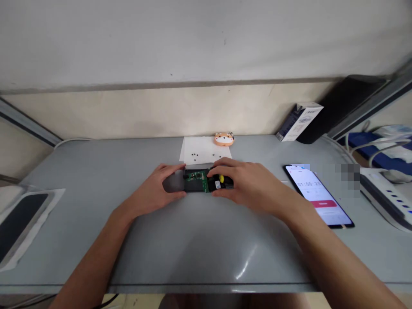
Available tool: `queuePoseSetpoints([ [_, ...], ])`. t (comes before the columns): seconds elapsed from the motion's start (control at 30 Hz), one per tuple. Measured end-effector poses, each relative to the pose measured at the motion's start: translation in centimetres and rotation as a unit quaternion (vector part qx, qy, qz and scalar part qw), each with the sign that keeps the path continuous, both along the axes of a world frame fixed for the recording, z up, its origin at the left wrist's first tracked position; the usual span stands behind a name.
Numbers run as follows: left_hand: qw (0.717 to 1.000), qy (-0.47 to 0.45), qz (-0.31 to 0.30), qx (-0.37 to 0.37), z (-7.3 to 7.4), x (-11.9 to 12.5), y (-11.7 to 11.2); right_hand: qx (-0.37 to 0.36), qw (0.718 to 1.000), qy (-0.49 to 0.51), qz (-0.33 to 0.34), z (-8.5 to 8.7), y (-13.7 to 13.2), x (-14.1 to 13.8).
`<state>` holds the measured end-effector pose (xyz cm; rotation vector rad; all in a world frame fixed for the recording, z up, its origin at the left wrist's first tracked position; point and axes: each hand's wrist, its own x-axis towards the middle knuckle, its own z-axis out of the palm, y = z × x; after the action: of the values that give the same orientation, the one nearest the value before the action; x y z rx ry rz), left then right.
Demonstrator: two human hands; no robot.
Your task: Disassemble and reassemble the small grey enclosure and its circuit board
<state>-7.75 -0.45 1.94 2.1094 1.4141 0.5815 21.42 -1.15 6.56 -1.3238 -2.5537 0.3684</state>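
An opened electronic device with a black body and a green circuit board (204,182) lies on the grey desk in front of me. Its exact kind I cannot make out. My left hand (157,189) grips the left end, thumb along the near edge and fingers along the far edge. At the other end my right hand (246,182) holds the device the same way, with a fingertip bent over its top. Close to those fingers show a yellow round part (221,178) and a small white label (217,184). The palms hide both ends.
Behind the device, white paper (204,146) bears several tiny dark screws (195,155) and an orange animal-faced case (224,139). A phone (317,193) showing a timer and a power strip (383,193) lie right. A carton (299,121) stands at the back; a dark slab (22,219) lies left.
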Motion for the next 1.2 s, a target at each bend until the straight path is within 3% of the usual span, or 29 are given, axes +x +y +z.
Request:
queuePoseSetpoints([
  [0.13, 0.999, -0.014, 0.02, -0.027, 0.0, 0.0, 0.0, -0.016, 1.0, -0.001, -0.011, -0.9, 1.2, -0.1],
  [0.33, 0.999, -0.008, 0.017, -0.047, 0.4, 0.1, -0.2, 0.056, 0.998, 0.023, -0.027, -3.0, 0.1, 0.3],
  [0.83, 0.999, 0.003, 0.007, -0.04, 0.4, 0.1, 0.1, 0.008, 0.999, 0.016, -0.045, -2.8, 0.4, -0.4],
  [1.0, 0.999, 0.014, -0.003, -0.036, 0.5, 0.6, -0.3, -0.014, 1.0, -0.017, -0.016, -2.8, 0.1, -0.5],
  [1.07, 1.0, 0.019, -0.008, -0.018, 0.7, 1.2, -0.7, 0.006, 0.999, 0.04, -0.005, -2.6, 0.0, 0.0],
  [1.13, 1.0, 0.023, -0.007, 0.003, 0.9, 1.8, -1.0, 0.039, 0.984, 0.173, -0.015, -2.0, 0.0, 0.5],
  [1.2, 0.999, 0.036, -0.021, 0.022, 1.1, 2.6, -0.9, 0.077, 0.928, 0.358, -0.067, -0.7, 0.4, 1.0],
])
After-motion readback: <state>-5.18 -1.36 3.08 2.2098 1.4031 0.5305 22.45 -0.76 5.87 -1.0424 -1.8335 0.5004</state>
